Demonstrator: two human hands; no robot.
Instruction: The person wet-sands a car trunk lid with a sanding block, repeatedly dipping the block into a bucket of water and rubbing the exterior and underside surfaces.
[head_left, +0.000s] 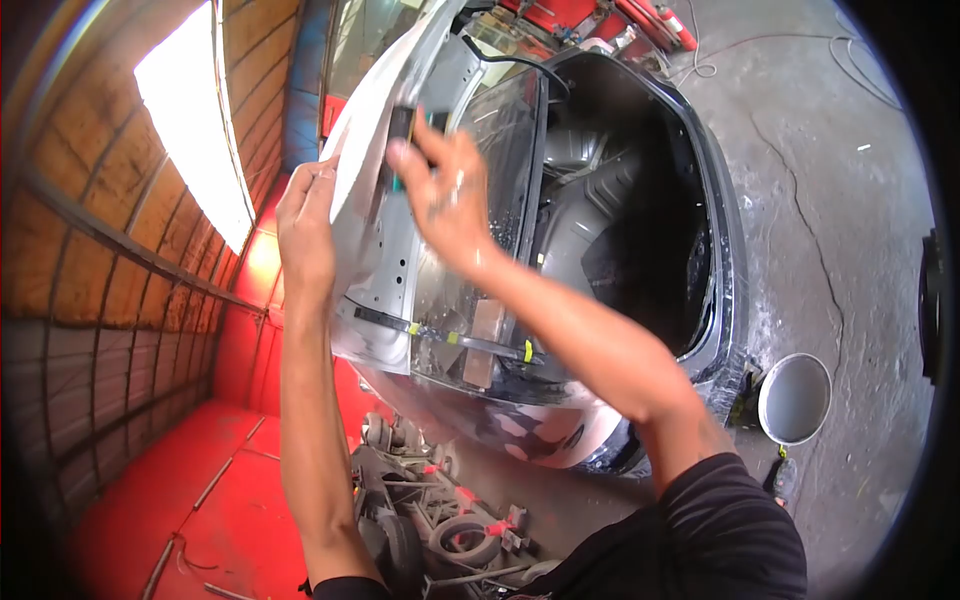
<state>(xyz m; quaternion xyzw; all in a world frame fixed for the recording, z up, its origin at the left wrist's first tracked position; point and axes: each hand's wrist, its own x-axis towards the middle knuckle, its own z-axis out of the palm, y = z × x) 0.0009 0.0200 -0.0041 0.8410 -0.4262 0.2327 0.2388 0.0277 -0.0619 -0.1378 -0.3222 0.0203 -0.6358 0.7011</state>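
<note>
My left hand grips the outer edge of a raised white-grey car panel, thumb at the rim and fingers around it. Against the panel's inner side, my right hand holds a dark block with a bit of teal showing at its lower end. Motion blurs this hand and the block, so its exact kind is unclear. Below the panel lies the car's glass, speckled with white spots. A dark strip with yellow-green tape pieces crosses the body nearer to me.
The car's dark open compartment is right of the glass. A round bucket stands on the grey floor, where a hose lies. Wheels and metal parts are piled below the car. A red surface lies left.
</note>
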